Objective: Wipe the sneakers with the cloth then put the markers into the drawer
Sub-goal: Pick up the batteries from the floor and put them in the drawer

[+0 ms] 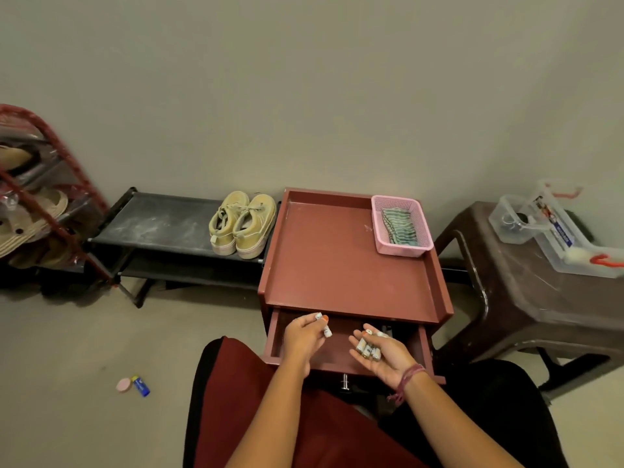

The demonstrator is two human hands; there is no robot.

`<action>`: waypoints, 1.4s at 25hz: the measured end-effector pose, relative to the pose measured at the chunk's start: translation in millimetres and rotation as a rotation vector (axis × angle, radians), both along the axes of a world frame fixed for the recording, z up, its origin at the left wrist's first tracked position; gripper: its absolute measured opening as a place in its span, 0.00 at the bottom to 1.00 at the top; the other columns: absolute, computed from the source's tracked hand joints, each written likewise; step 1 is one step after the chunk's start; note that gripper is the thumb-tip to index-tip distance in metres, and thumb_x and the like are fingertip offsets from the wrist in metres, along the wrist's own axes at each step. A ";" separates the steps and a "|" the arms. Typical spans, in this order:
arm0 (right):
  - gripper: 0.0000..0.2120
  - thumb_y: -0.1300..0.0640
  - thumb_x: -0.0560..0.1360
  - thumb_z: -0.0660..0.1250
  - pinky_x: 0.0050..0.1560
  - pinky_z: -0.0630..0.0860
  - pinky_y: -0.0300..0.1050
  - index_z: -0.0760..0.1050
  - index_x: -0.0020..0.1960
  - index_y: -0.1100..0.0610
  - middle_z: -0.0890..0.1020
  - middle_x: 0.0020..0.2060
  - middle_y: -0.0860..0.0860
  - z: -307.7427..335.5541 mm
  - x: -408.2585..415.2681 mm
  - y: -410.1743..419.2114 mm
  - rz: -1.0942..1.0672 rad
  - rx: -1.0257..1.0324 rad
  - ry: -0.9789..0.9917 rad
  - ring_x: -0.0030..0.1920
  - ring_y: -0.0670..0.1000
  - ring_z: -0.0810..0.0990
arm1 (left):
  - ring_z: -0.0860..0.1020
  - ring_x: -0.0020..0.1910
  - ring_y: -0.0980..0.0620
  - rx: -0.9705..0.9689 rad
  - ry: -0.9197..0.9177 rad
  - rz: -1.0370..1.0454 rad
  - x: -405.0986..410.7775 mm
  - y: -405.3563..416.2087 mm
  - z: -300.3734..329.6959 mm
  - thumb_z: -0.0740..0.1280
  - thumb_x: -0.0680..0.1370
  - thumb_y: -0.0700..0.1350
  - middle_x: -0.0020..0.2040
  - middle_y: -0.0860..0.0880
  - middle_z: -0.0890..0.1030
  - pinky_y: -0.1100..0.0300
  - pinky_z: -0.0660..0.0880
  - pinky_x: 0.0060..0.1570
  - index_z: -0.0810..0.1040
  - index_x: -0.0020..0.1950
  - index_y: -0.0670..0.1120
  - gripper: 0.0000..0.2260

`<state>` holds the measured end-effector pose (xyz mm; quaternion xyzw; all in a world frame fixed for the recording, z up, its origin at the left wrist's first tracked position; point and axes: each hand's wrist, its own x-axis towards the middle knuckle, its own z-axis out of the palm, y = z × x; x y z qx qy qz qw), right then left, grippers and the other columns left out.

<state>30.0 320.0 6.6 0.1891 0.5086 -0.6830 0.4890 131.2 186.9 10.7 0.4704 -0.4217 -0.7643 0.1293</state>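
Observation:
Both hands hover over the open drawer (pixel 290 358) of a red-brown cabinet (pixel 341 265). My left hand (pixel 302 334) pinches one or two white markers (pixel 326 330) at its fingertips. My right hand (pixel 383 354) lies palm up, cupping a bunch of several white markers (pixel 368 347). A pair of yellow-beige sneakers (pixel 241 224) stands on the right end of a low black shoe rack (pixel 158 224), left of the cabinet. The green striped cloth (pixel 400 226) lies in a pink basket (pixel 401 249) at the cabinet top's far right corner.
A red-framed shoe stand (pixel 44 211) with sandals is at the far left. A brown plastic stool (pixel 526 285) on the right carries clear plastic containers (pixel 553 231). A pink round item (pixel 124 385) and a small blue tube (pixel 141 386) lie on the floor. My knees are below the drawer.

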 end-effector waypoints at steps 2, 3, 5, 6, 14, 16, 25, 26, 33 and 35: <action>0.18 0.67 0.80 0.57 0.56 0.73 0.55 0.66 0.69 0.60 0.79 0.51 0.58 -17.1 -10.9 0.9 0.018 0.070 -0.007 0.52 0.56 0.79 | 0.81 0.46 0.50 -0.049 -0.062 -0.034 -6.3 0.0 -16.0 0.70 0.75 0.39 0.44 0.45 0.83 0.61 0.79 0.46 0.80 0.53 0.41 0.07; 0.19 0.67 0.80 0.56 0.58 0.72 0.55 0.65 0.70 0.60 0.79 0.51 0.57 -24.5 -16.1 0.2 0.026 0.102 -0.003 0.54 0.57 0.78 | 0.81 0.45 0.50 -0.092 -0.102 -0.064 -8.5 -0.7 -23.5 0.70 0.75 0.39 0.42 0.46 0.83 0.59 0.79 0.49 0.80 0.51 0.42 0.05; 0.19 0.67 0.80 0.56 0.64 0.68 0.56 0.64 0.71 0.60 0.78 0.53 0.57 -39.0 -26.6 -2.2 0.038 0.156 0.007 0.62 0.58 0.75 | 0.80 0.46 0.52 -0.210 -0.195 -0.142 -11.4 -2.8 -37.1 0.69 0.76 0.41 0.41 0.48 0.83 0.60 0.76 0.50 0.80 0.47 0.46 0.02; 0.19 0.67 0.80 0.56 0.65 0.67 0.56 0.64 0.71 0.61 0.78 0.53 0.58 -46.5 -32.5 -3.9 0.039 0.177 0.015 0.65 0.59 0.73 | 0.79 0.47 0.53 -0.269 -0.231 -0.185 -13.4 -5.0 -45.1 0.68 0.76 0.43 0.43 0.49 0.83 0.63 0.74 0.48 0.79 0.47 0.48 0.01; 0.12 0.66 0.79 0.60 0.46 0.75 0.46 0.70 0.62 0.59 0.79 0.51 0.58 -88.5 -67.0 -32.6 0.131 0.333 0.121 0.52 0.55 0.78 | 0.77 0.49 0.47 -0.453 -0.414 -0.449 -20.1 -23.7 -95.0 0.62 0.79 0.39 0.45 0.47 0.78 0.64 0.68 0.44 0.75 0.50 0.42 0.03; 0.12 0.66 0.78 0.62 0.41 0.74 0.44 0.72 0.60 0.58 0.80 0.46 0.56 -101.5 -67.5 -38.9 0.194 0.368 0.130 0.45 0.52 0.79 | 0.75 0.46 0.47 -0.398 -0.489 -0.481 -21.8 -27.9 -98.5 0.62 0.79 0.39 0.45 0.45 0.77 0.62 0.67 0.43 0.73 0.39 0.46 0.08; 0.15 0.65 0.74 0.67 0.59 0.75 0.52 0.76 0.59 0.68 0.80 0.54 0.59 -152.9 -50.2 -47.4 0.712 0.761 0.448 0.56 0.60 0.78 | 0.75 0.33 0.48 -0.057 -0.553 -0.413 -11.3 -29.3 -131.0 0.68 0.74 0.43 0.37 0.44 0.78 0.59 0.72 0.34 0.77 0.40 0.42 0.06; 0.14 0.65 0.74 0.66 0.60 0.75 0.51 0.77 0.58 0.69 0.80 0.56 0.61 -153.0 -47.5 -48.4 0.796 0.803 0.505 0.57 0.60 0.78 | 0.73 0.30 0.49 -0.018 -0.526 -0.384 -11.0 -29.9 -125.8 0.67 0.76 0.41 0.35 0.44 0.77 0.62 0.69 0.31 0.76 0.37 0.42 0.07; 0.15 0.58 0.78 0.60 0.58 0.72 0.42 0.76 0.62 0.60 0.75 0.64 0.56 -161.9 -40.4 -56.4 1.124 0.884 0.687 0.64 0.55 0.74 | 0.73 0.32 0.50 -0.037 -0.537 -0.316 -10.8 -27.6 -131.3 0.67 0.76 0.40 0.35 0.45 0.77 0.60 0.68 0.36 0.73 0.35 0.45 0.10; 0.15 0.56 0.78 0.60 0.58 0.71 0.41 0.76 0.62 0.59 0.75 0.64 0.54 -166.2 -41.5 -57.1 1.146 0.887 0.682 0.65 0.53 0.73 | 0.73 0.32 0.50 -0.020 -0.524 -0.303 -10.7 -27.5 -133.3 0.68 0.76 0.40 0.36 0.44 0.78 0.60 0.68 0.36 0.74 0.35 0.45 0.09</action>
